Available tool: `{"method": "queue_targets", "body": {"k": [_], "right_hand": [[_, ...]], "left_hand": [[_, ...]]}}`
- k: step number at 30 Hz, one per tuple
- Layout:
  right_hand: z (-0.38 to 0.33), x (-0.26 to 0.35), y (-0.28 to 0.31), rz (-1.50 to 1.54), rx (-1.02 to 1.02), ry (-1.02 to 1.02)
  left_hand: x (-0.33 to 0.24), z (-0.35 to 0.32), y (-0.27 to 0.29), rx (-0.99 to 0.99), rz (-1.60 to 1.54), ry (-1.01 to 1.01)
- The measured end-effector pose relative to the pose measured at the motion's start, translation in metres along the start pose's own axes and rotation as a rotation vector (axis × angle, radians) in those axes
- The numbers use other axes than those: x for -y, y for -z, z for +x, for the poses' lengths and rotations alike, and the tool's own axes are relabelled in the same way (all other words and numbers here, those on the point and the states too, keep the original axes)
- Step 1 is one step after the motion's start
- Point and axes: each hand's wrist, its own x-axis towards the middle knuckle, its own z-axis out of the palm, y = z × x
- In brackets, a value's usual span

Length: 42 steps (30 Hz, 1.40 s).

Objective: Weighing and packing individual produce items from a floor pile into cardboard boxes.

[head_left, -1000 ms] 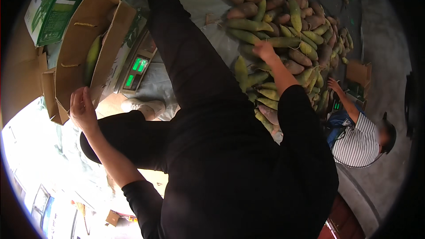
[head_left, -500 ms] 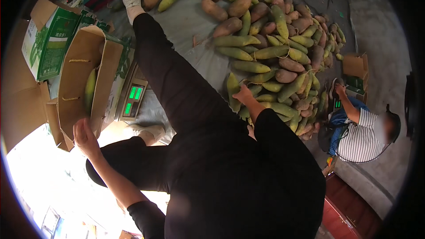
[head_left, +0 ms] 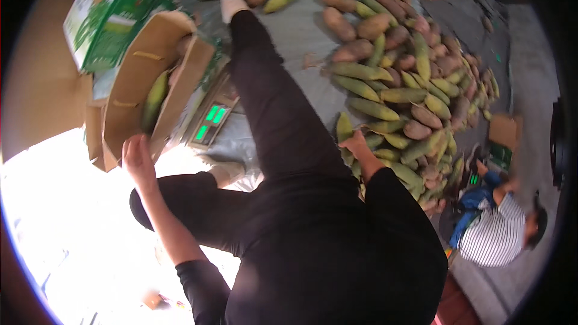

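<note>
Both half-curled, can't tell if gripping tbh: right hand (head_left: 356,144) touching a green radish (head_left: 344,127), 3 o'clock; left hand (head_left: 139,157) by the carton (head_left: 127,79), 9 o'clock.

Whether the right hand (head_left: 359,147) grips a green radish (head_left: 344,128) is unclear; the open left carton (head_left: 125,81) partly hides the scale (head_left: 206,133), whose digits blur.

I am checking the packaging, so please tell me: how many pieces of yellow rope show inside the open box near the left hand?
2: an upper rope and a lower rope, both on the left inner wall of the open box. Others may be hidden.
</note>
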Motion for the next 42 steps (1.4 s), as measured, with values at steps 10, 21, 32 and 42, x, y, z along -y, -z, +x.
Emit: {"method": "queue_targets", "body": {"k": [10,21,32,42], "right_hand": [[0.011,0.085,0.058,-0.035,-0.077,0.427],[-0.146,0.355,0.110,-0.110,-0.497,1.512],[-0.244,0.431,-0.041,-0.568,-0.416,1.840],[-0.161,0.391,0.019,-0.090,-0.476,1.776]], "left_hand": [[-0.010,0.001,0.006,-0.090,-0.004,0.036],[-0.013,0.001,0.012,-0.112,0.028,-0.012],[-0.006,0.000,0.011,-0.159,0.047,-0.099],[0.000,-0.001,0.010,-0.126,-0.041,-0.017]]}}
